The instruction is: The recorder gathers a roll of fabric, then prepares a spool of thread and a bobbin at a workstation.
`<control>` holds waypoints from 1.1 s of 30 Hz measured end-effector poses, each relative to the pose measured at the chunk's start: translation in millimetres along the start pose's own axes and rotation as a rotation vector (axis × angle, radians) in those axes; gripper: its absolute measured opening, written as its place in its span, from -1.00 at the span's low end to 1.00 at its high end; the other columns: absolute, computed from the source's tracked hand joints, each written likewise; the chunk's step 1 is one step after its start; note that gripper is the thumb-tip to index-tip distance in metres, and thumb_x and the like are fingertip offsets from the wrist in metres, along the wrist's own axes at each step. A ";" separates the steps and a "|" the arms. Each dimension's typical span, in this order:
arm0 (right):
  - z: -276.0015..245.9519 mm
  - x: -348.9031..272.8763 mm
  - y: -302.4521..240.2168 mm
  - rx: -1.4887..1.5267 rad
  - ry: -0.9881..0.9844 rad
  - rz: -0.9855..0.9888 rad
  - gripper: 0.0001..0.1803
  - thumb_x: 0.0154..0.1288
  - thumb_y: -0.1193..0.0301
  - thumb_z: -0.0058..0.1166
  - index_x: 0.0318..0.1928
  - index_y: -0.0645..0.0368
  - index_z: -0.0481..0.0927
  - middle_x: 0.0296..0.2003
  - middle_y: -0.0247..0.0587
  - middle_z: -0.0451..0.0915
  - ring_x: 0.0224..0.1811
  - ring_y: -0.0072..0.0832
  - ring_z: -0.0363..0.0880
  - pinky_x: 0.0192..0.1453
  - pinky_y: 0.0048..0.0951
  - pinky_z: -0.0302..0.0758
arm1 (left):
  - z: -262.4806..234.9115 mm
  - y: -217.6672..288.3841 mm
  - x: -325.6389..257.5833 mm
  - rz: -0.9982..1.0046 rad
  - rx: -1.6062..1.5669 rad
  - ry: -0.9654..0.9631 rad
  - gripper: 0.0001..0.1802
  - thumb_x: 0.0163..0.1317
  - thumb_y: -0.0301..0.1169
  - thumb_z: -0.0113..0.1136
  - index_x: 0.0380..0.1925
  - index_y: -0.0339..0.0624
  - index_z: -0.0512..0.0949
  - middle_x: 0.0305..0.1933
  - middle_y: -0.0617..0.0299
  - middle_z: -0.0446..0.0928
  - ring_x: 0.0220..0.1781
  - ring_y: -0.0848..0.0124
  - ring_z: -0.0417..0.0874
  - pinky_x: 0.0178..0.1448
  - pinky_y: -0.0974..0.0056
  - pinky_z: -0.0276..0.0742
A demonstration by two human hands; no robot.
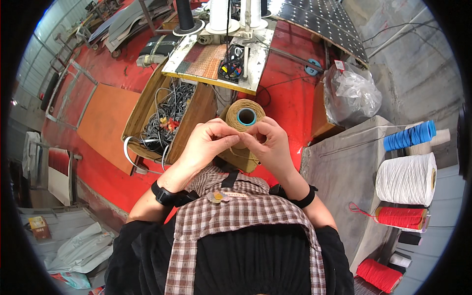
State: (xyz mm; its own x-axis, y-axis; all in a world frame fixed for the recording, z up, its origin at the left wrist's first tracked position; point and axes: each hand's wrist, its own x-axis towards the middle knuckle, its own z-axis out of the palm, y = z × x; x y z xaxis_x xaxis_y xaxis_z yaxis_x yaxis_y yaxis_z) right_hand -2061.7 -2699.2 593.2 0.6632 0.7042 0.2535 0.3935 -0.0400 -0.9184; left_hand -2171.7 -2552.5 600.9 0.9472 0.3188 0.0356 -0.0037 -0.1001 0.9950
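Working through the head view, I find my left hand [216, 138] and right hand [268, 142] raised in front of me, nearly meeting over the near side of a wound cone of tan twine [232, 117]. The cone sits below the near edge of the counter [257, 59], its turquoise core [239, 118] facing up and unobstructed. Whether either hand touches the winding, I cannot establish.

State of the grip: on each side, thumb and forefinger are together in a fine pinch, and the two pinches point at one another. What lies between the tips is too small to identify. A loose tan strand [252, 158] shows beneath the right hand; I judge the fingers to be working fine twine of this kind.

Assessment of method: the posture suits close work, both forearms being drawn in evenly. I recommend holding one pinch steady as the anchor and letting the other do the small movements, with light, even tension. The slack should be kept clear of the wrist straps [166, 195] and off the box of tangled cables [169, 118] at left, where a snag appears possible. Pulling hard could, in my judgement, drag loose turns off the winding. Work directly above the cone, so that any dropped end remains easy to recover.
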 end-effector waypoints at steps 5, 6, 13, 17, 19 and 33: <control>-6.6 -1.6 8.5 0.123 0.025 0.029 -0.71 0.12 0.44 0.28 -0.60 0.25 0.43 -0.56 -0.43 0.27 -0.53 -0.68 0.20 -0.51 -0.52 0.14 | -1.3 -0.9 -2.0 -0.037 0.011 0.020 -0.94 0.22 -0.52 0.20 -0.37 -0.28 0.62 -0.42 0.41 0.37 -0.49 0.68 0.40 -0.49 0.52 0.26; -9.3 -1.9 14.5 0.228 0.014 0.064 -0.69 0.12 0.45 0.28 -0.61 0.25 0.41 -0.57 -0.42 0.27 -0.52 -0.68 0.20 -0.51 -0.51 0.13 | -2.2 -1.8 -1.7 -0.038 0.012 0.021 -0.94 0.22 -0.52 0.20 -0.37 -0.28 0.62 -0.42 0.41 0.37 -0.49 0.68 0.40 -0.49 0.52 0.26; -22.0 -3.0 -7.2 0.785 -0.186 0.074 -0.75 0.32 0.40 0.06 -0.50 0.23 0.58 -0.32 -0.29 0.57 -0.19 -0.59 0.47 0.01 -0.51 0.33 | -3.5 -4.4 2.1 -0.077 -0.004 0.022 -0.92 0.25 -0.48 0.18 -0.37 -0.26 0.60 -0.41 0.43 0.41 -0.51 0.69 0.41 -0.53 0.52 0.26; -25.3 4.0 -0.3 1.123 -0.312 -0.027 -0.76 0.39 0.31 0.01 -0.31 0.23 0.55 -0.22 -0.19 0.59 -0.07 -0.46 0.52 0.25 -0.32 0.31 | -0.7 -8.0 2.2 -0.125 -0.059 0.008 -0.89 0.20 -0.46 0.25 -0.34 -0.30 0.63 -0.38 0.32 0.51 -0.30 0.60 0.49 -0.19 0.46 0.39; -22.8 6.7 2.4 1.244 -0.307 -0.006 -0.76 0.41 0.30 -0.02 -0.31 0.22 0.53 -0.26 -0.20 0.57 -0.09 -0.45 0.53 0.26 -0.29 0.33 | 2.1 -5.8 1.8 -0.139 -0.061 -0.032 -0.91 0.23 -0.48 0.21 -0.38 -0.29 0.60 -0.39 0.39 0.46 -0.40 0.66 0.45 -0.33 0.50 0.33; 16.6 81.4 39.0 0.536 0.077 0.077 -0.61 0.25 0.53 0.14 0.10 0.31 0.51 -0.16 -0.31 0.52 -0.25 -0.70 0.38 -0.11 -0.61 0.40 | -30.0 -9.7 -10.0 0.087 0.238 -0.021 -0.66 0.27 -0.54 0.08 0.07 -0.28 0.48 -0.07 0.24 0.45 -0.20 0.58 0.50 -0.06 0.45 0.44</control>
State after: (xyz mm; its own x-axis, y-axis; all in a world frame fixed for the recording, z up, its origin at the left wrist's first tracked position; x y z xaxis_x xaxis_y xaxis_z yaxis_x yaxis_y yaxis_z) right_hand -2002.9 -2631.7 572.9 0.7299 0.6588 0.1823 -0.0244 0.2916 -0.9562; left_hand -2190.7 -2526.4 593.7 0.9532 0.2794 0.1157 -0.0122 -0.3467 0.9379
